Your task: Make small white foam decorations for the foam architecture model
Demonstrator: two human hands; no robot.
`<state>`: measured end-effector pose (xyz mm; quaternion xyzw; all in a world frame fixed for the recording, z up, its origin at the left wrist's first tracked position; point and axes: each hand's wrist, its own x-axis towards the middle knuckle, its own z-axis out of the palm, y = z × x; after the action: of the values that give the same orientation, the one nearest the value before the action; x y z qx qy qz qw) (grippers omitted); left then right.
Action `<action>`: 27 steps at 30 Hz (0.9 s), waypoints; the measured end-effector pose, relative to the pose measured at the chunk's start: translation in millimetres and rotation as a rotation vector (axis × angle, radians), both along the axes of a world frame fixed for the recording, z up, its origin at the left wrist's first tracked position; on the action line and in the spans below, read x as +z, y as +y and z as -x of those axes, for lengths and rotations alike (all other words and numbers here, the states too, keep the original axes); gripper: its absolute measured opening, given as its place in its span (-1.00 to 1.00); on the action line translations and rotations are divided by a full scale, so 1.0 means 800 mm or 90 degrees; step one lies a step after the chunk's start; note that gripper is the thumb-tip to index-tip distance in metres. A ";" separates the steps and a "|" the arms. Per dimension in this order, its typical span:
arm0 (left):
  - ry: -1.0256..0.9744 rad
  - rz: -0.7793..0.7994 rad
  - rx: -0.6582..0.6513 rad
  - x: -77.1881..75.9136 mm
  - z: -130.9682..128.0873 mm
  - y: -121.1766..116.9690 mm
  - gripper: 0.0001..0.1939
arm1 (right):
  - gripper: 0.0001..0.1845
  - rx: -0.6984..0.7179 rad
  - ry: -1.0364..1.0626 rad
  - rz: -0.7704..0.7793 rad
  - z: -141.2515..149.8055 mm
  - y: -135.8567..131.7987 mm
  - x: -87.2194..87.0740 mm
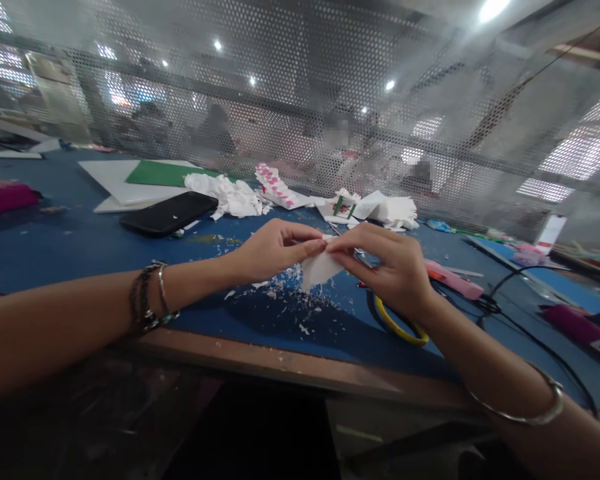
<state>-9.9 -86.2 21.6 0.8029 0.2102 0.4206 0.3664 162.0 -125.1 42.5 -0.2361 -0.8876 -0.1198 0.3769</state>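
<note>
The blue desk (65,257) carries loose items on all sides of the hands. Paper scraps (305,310) cover the surface directly below. Behind the left hand (273,250) lie a black phone-like slab (170,215), a green sheet (165,173) and crumpled white paper (233,197). Beside the right hand (393,263), a yellow loop (399,325), a pink tool (455,280) and a black cable (533,339) crowd the surface; the loop is partly hidden by the hand. A perforated screen (280,87) bounds the far edge.

The white paper piece (320,272) is small, plain and thin, its lower part hanging free; the upper edge is largely covered by fingers. Position: between both hands, above the scraps. Grip, left and right: each pinches the piece at its upper edge, thumb against fingers.
</note>
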 end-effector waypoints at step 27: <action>0.120 -0.130 -0.009 -0.002 0.006 0.011 -0.80 | -0.96 -0.062 -0.027 0.026 -0.001 -0.002 0.003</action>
<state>-14.8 -77.6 19.9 0.8734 0.1944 0.3601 0.2642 163.1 -126.4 45.0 -0.2837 -0.8850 -0.1250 0.3472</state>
